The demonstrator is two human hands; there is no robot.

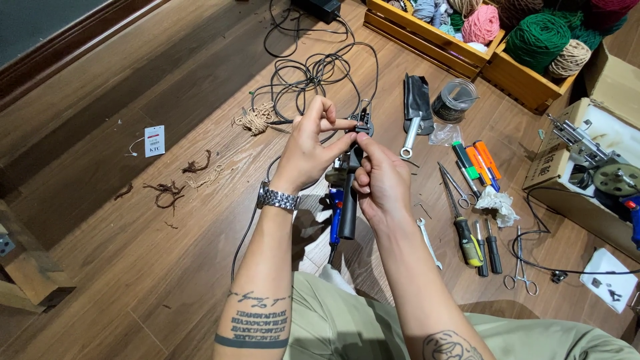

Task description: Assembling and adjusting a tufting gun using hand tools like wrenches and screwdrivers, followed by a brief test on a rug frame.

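Black handheld tool [349, 200] sits at the centre of the frame, held up over the wooden floor [133, 280], its long axis running nearly vertical, head toward the top. Left hand [310, 143] pinches the small head part from the left; right hand [380, 180] grips just below from the right. Both hands close on it, equally near; its cable [313, 70] trails toward the upper frame.
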